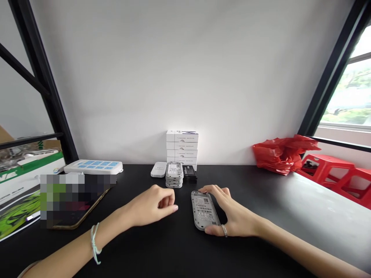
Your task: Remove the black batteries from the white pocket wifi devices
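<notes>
Nearest the camera are two bare forearms [66, 251] over a matt black desk [174, 256], the left wrist w/ a pale braided cord bracelet [94, 244]. The right hand [237, 216] is at approx. 1 o'clock and spans a flat grey rounded-rectangle plastic unit [203, 210] with printed label, maybe a pocket router. Its thumb [211, 231] is on the near long edge and its fingers [210, 189] on the far edge, so the grip presses both sides. The unit lies flat on the desk. I judge it light, stiff and a little slippery, so the best hold is by the long edges. The left hand [153, 206] is at approx. 11 o'clock, fingers curled, tips pressed together, pinching nothing. Nearest to it, at 12 o'clock, is a stack of similar grey units [174, 175], between a white oval plastic piece [158, 169] and a black rectangular battery [189, 172], before a pile of white cardboard boxes [182, 144].
</notes>
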Tool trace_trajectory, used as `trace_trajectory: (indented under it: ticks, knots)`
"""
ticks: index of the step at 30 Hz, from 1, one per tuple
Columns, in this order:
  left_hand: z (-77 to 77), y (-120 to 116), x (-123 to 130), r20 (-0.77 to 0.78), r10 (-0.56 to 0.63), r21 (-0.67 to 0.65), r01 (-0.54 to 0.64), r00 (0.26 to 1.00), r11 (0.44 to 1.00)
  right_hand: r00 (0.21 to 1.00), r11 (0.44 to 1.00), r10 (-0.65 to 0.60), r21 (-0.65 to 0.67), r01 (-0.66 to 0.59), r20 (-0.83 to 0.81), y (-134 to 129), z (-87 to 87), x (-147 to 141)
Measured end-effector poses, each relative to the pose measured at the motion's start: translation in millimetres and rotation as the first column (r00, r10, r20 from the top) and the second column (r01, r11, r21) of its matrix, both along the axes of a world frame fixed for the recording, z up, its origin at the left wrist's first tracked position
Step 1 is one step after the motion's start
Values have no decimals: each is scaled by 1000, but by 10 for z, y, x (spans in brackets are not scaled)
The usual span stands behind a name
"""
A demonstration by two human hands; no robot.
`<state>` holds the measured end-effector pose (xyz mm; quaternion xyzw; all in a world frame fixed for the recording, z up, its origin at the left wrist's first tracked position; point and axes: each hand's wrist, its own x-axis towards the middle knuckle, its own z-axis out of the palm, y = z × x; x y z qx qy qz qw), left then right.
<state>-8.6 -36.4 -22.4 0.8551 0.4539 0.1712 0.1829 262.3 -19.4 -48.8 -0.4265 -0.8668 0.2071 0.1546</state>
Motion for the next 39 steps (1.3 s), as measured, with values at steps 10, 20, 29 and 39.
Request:
trace_trajectory:
  ticks: [10, 20, 29, 39]
  knots:
    - [542, 977, 541, -266, -40, 219, 101, 963, 971, 1000, 996, 11, -89, -12, -6, 47, -4, 144]
    - [436, 1478, 725, -395, -29, 17, 39, 918, 999, 1000, 996, 14, -86, -16, -23, 89, -27, 189]
    - [463, 1160, 812, -383, 6, 54, 16, 924, 998, 998, 994, 14, -111, -20, -55, 97, -30, 186]
    - [381, 512, 934, -363, -132, -16, 135, 922, 991, 995, 990, -11, -138, -3, -101, 123, -58, 200]
